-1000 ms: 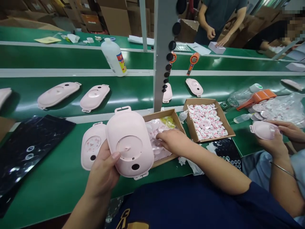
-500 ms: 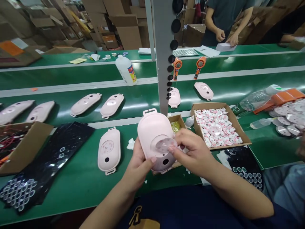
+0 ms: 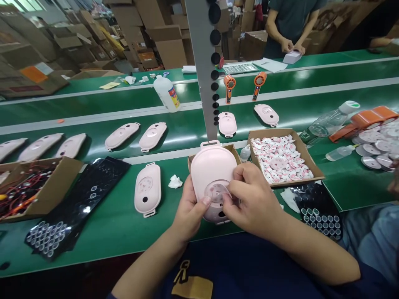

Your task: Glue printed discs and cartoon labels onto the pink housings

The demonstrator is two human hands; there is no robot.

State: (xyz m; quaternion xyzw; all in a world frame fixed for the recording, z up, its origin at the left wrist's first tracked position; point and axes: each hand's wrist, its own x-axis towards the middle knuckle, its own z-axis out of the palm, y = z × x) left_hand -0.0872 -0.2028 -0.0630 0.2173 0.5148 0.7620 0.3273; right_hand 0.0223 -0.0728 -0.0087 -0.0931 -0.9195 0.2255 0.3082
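My left hand grips a pale pink plastic housing by its left side, thumb on the front near the round recess. The housing is rounded, with a slotted tab at the top and a black dot low down. My right hand pinches the right edge of a clear round disc at the recess; I cannot tell whether the disc is fully seated. A similar pink housing lies on the green bench to the left. Behind the held one, a small cardboard box is partly hidden.
A box of pink-and-white pieces, a small dropper bottle and a large clear bottle stand to the right. Black sheets with round stickers and a box of wires lie left. A grey post rises ahead; a co-worker stands beyond.
The clear disc has come down from tilted above the recess to lie closer against it. My left thumb has moved up to the recess edge. The view has shifted slightly.
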